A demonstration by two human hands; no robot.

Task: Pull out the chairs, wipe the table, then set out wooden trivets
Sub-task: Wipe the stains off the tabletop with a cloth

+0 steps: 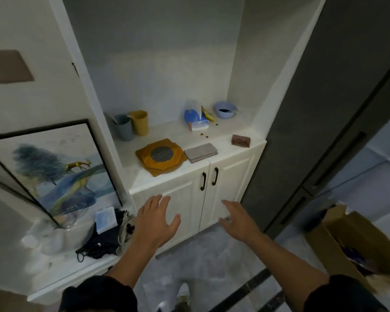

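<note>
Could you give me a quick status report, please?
Left hand and right hand open, empty, below the counter. Wooden trivets stacked on counter, untouched. Folded grey cloth beside them; path clear.

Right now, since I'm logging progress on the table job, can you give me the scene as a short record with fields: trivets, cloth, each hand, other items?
trivets: wooden trivets stacked near the counter front edge
cloth: grey cloth folded, right beside the stack
left: left hand open, empty, before the cabinet doors
right: right hand open, empty, before the same doors
others: blue-grey cup, yellow cup, tissue pack, blue bowl
</note>
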